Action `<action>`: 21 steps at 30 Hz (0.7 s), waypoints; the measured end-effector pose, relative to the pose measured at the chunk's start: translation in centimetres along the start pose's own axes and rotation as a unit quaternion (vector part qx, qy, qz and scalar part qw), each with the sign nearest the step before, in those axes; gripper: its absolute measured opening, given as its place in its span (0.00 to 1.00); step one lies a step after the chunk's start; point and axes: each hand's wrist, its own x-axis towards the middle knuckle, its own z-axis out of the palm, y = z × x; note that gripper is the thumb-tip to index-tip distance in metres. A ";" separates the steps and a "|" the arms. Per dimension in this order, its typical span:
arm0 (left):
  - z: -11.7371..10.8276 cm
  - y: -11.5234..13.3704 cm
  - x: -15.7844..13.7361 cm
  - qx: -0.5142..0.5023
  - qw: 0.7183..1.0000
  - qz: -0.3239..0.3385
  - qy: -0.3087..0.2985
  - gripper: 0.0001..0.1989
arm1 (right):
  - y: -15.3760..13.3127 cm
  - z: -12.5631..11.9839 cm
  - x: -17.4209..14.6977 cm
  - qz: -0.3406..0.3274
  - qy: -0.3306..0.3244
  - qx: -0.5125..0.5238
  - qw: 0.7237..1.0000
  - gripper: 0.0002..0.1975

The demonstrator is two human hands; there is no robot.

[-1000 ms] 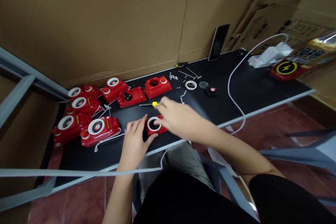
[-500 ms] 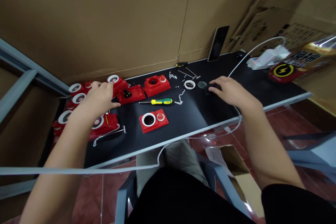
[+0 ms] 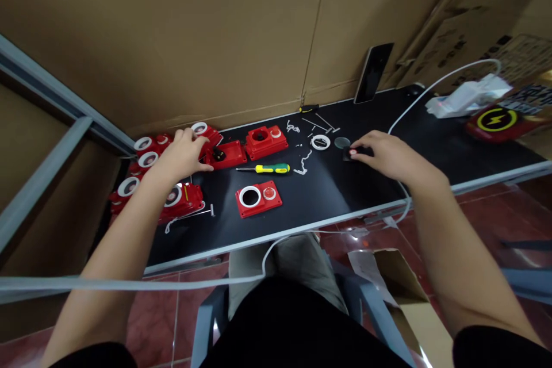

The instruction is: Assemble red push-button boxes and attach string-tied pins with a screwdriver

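My left hand (image 3: 181,155) is at the back left, over a cluster of red housings with white rings, thumb and fingers apart. Beside its fingertips lies an opened red housing (image 3: 233,154) with a black part inside. My right hand (image 3: 382,155) pinches a small black square piece (image 3: 347,155) with a red-and-white round spot, low over the black table. Just left of that piece are a clear round disc (image 3: 342,142) and a white ring (image 3: 320,142). A red cover (image 3: 269,201) with a white-rimmed hole lies nearer me.
A green-and-yellow screwdriver (image 3: 272,168) lies mid-table, with a red housing (image 3: 266,142) behind it. White string scraps (image 3: 303,164) and thin metal T-shaped rods (image 3: 326,122) lie nearby. A phone (image 3: 373,73) leans on the cardboard. A white cable (image 3: 401,118) runs past my right hand.
The view has shifted, moving most things rightward in the picture. The red-and-white spot on the black piece now shows at my right fingertips. My left hand stays by the red housings.
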 end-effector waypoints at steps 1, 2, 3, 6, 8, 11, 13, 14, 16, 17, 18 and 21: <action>0.2 0.1 0.1 -0.007 1.000 0.007 -0.007 0.36 | 0.0 0.1 -0.2 0.002 0.010 0.010 1.000 0.18; 0.4 0.2 0.2 -0.012 1.000 0.014 -0.013 0.33 | 0.1 0.3 -0.4 0.003 0.017 0.017 1.000 0.18; 0.6 0.4 0.3 -0.016 1.000 0.019 -0.017 0.31 | 0.0 0.4 -0.5 0.003 0.022 0.021 1.000 0.17; 1.2 1.1 0.6 -0.030 0.999 0.022 -0.022 0.27 | -0.2 0.8 -0.4 -0.015 0.041 0.023 0.999 0.17; 1.3 1.5 0.5 -0.040 0.999 0.016 -0.023 0.22 | -0.5 1.1 -0.4 -0.032 0.051 0.020 0.998 0.16; 1.2 2.1 -0.1 -0.052 0.998 -0.001 -0.017 0.19 | -0.7 1.5 -0.3 -0.041 0.048 0.030 0.998 0.14; 1.1 2.6 -0.6 -0.060 0.998 -0.017 -0.012 0.20 | -0.7 1.6 -0.4 -0.038 0.052 0.047 0.997 0.12; 1.0 2.9 -0.8 -0.066 0.997 -0.025 -0.014 0.20 | -0.7 1.6 -0.4 -0.037 0.058 0.056 0.996 0.12; 0.9 3.4 -1.0 -0.084 0.995 -0.042 -0.028 0.20 | -0.7 1.6 -0.5 -0.037 0.068 0.070 0.995 0.12; 0.8 3.7 -1.1 -0.093 0.994 -0.052 -0.036 0.20 | -0.8 1.6 -0.5 -0.037 0.071 0.076 0.994 0.11; 0.7 3.8 -1.2 -0.102 0.992 -0.062 -0.043 0.21 | -0.8 1.6 -0.6 -0.035 0.074 0.081 0.993 0.11; 0.0 4.1 -2.2 -0.111 0.989 -0.089 -0.040 0.25 | -1.1 1.4 -0.8 -0.016 0.091 0.096 0.991 0.11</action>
